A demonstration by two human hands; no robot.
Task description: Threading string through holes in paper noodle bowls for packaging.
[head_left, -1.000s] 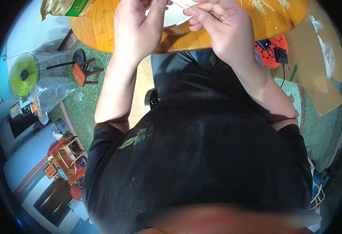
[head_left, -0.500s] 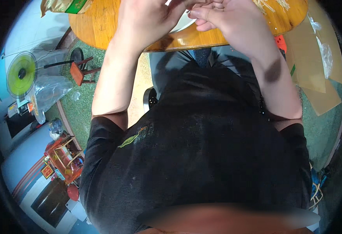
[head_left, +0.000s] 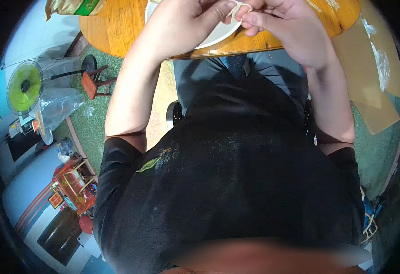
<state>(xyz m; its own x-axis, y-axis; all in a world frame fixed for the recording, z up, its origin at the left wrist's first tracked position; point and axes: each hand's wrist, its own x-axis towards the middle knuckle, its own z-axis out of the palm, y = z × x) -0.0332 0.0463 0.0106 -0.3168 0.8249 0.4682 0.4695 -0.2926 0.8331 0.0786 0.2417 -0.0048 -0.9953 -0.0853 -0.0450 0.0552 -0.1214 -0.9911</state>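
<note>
At the top of the head view my left hand (head_left: 188, 20) and my right hand (head_left: 291, 29) meet over a white round plate or shallow dish (head_left: 216, 35). A thin cream-coloured strand (head_left: 243, 4) bends in a small loop between the fingertips. My left thumb and fingers pinch one part of it; my right thumb and fingers close on the other side. The upper frame edge cuts off some fingers. Several similar pale strands (head_left: 331, 4) lie on the wooden table (head_left: 113, 34) beyond my right hand.
A gold and green bag (head_left: 74, 6) rests at the table's far left. On the left floor stand a green fan (head_left: 25, 86) and a small red-brown stool (head_left: 90, 84). Flattened cardboard (head_left: 362, 68) with clear plastic lies to the right.
My right hand has shifted slightly right, and my left hand a little lower. The strand's loop now shows between my fingertips, and more of the white dish is visible.
</note>
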